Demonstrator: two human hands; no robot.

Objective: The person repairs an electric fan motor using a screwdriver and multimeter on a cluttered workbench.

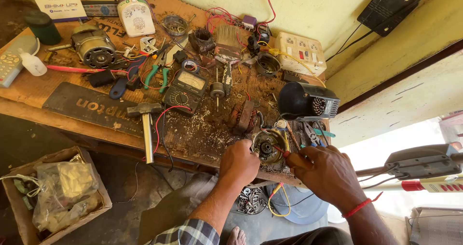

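The left hand (239,162) grips and steadies the round motor end plate (266,146) at the workbench (58,88) edge while the right hand (328,172) holds a red-handled screwdriver (285,153) at its centre, apparently working a fastener; next, keep the tip seated and square.

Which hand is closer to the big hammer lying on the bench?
The left hand. It sits a little right of the hammer, holding the round motor part. The right hand is farther right, past that part.

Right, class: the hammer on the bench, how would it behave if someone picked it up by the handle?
The hammer likely feels head-heavy: a chunky metal head on a slim pale handle. Rigid, not fragile. Its handle end overhangs the bench edge, so a nudge might tip it off.
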